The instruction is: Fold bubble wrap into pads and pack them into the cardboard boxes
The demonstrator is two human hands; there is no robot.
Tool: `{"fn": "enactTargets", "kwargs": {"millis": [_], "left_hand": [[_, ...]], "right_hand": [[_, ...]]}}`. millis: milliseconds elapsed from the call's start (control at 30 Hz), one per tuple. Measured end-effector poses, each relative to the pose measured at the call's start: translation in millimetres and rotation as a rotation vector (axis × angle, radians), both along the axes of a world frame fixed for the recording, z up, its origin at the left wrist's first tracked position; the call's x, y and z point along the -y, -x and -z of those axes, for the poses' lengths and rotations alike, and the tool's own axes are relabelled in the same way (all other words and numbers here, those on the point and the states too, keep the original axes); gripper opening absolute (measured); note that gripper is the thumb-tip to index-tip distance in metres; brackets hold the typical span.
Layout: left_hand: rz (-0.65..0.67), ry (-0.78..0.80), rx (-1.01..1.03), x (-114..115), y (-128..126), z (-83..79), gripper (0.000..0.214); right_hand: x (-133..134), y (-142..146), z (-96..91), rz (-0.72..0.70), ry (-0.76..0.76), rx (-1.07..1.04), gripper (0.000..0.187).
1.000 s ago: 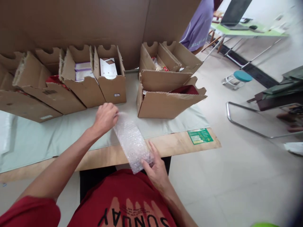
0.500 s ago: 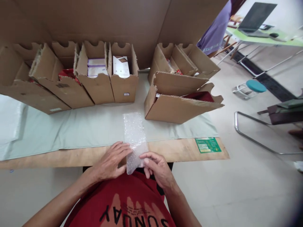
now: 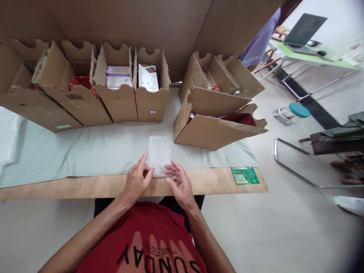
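Observation:
A clear piece of bubble wrap point(image 3: 160, 155) lies flat on the pale green cloth, its near end at the cloth's front border. My left hand point(image 3: 137, 180) is at its lower left corner, index finger and thumb apart along that side. Opposite it, my right hand point(image 3: 179, 184) has its fingers spread at the lower right edge. Both hands are open, with nothing gripped between the fingers. Whether the fingertips press on the wrap or only hover beside it is hard to tell.
Upright cardboard boxes hold packets, such as the one with white cartons point(image 3: 149, 106) and the angled one point(image 3: 218, 131) at right. A green card point(image 3: 245, 175) lies on the wooden table edge point(image 3: 210, 182). Beyond stand a blue stool point(image 3: 299, 110) and a laptop point(image 3: 305, 32).
The bubble wrap's near end, which hung past the table edge, is now folded up, so the piece is shorter. Both hands have moved forward onto the table with it.

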State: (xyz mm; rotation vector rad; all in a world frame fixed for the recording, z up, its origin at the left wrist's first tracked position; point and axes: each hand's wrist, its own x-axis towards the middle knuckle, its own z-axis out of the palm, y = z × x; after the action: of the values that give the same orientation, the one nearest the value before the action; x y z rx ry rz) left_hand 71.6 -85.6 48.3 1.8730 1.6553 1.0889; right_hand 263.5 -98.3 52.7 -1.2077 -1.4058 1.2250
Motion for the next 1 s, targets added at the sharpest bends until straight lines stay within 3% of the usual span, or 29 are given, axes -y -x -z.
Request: {"fn": "enactTargets", "kwargs": {"millis": [100, 233, 367, 467, 533, 633, 767, 900, 1000], "left_hand": [[-0.04, -0.147, -0.195, 1, 1, 6.2, 0.052], [-0.042, -0.15, -0.36, -3, 8, 4.1, 0.052], [0.068, -0.175, -0.356, 3, 14, -3.9, 0.04], [0.27, -0.198, -0.344, 13, 19, -11.5, 0.033], [0.311, -0.211, -0.303, 19, 21, -16.2, 0.023], [0.232, -0.162, -0.162, 23, 23, -20.6, 0.015], [0.068, 0.006, -0.1, 20, 20, -18.1, 0.015], [-0.08, 0.023, -0.128, 16, 19, -9.4, 0.022], [-0.122, 0.012, -0.172, 13, 19, -5.4, 0.033]], "right_hand": [[5, 3, -0.2, 0.007, -0.173, 0.215, 0.052], [3, 6, -7.9, -0.003, -0.478, 0.621, 0.043], [-5, 5, -8.5, -0.116, -0.489, 0.869, 0.035], [-8, 2, -10.9, -0.12, -0.471, 0.844, 0.03], [-8, 0, -16.3, -0.137, -0.441, 0.755, 0.028], [-10, -3, -22.9, -0.159, -0.331, 0.612, 0.026], [-22, 1, -16.6, -0.03, -0.178, 0.569, 0.029], [-21, 7, -10.6, 0.141, -0.394, 0.641, 0.028], [-9, 10, -13.1, 0.069, -0.552, 0.729, 0.024]]}}
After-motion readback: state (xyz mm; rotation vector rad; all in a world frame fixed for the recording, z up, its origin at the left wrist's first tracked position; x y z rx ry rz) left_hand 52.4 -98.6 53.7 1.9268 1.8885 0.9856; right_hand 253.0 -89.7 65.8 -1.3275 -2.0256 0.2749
